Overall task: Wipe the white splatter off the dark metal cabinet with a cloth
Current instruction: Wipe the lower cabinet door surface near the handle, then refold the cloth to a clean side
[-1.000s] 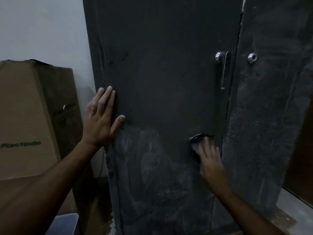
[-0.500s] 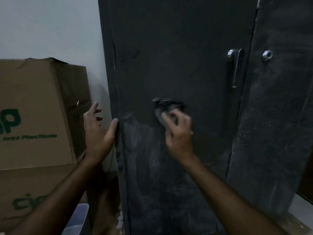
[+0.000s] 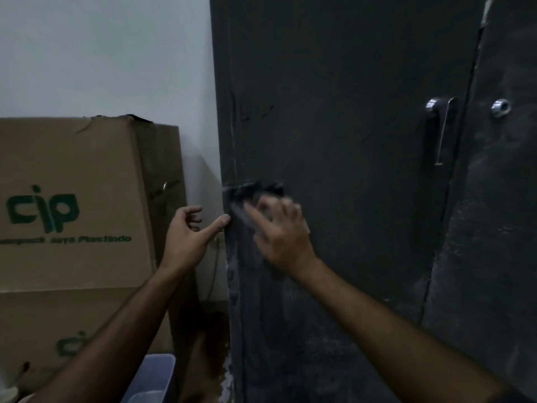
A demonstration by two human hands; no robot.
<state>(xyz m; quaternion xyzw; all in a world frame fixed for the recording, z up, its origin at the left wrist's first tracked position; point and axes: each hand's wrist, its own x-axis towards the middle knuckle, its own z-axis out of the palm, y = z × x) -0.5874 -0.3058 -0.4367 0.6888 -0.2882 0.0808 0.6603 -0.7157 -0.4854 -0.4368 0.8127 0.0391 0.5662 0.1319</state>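
Cabinet (image 3: 348, 141): tall, dark metal, filling the right of the view, with pale splatter (image 3: 290, 330) hazing its lower door and the left edge. The cloth (image 3: 252, 193) sits bunched against the door near that left edge, at mid-height, right where the cleaner upper panel gives way to the haze, probably so each pass works downward into the dirt. The right hand (image 3: 279, 228) presses it flat; its grip looks spread over the cloth, though blur hides whether the fingers curl round it. The left hand (image 3: 189, 231) holds nothing, fingers loosely bent, thumb tip touching the cabinet's corner, likely as a brace. Cardboard boxes (image 3: 72, 199) stand to the left.
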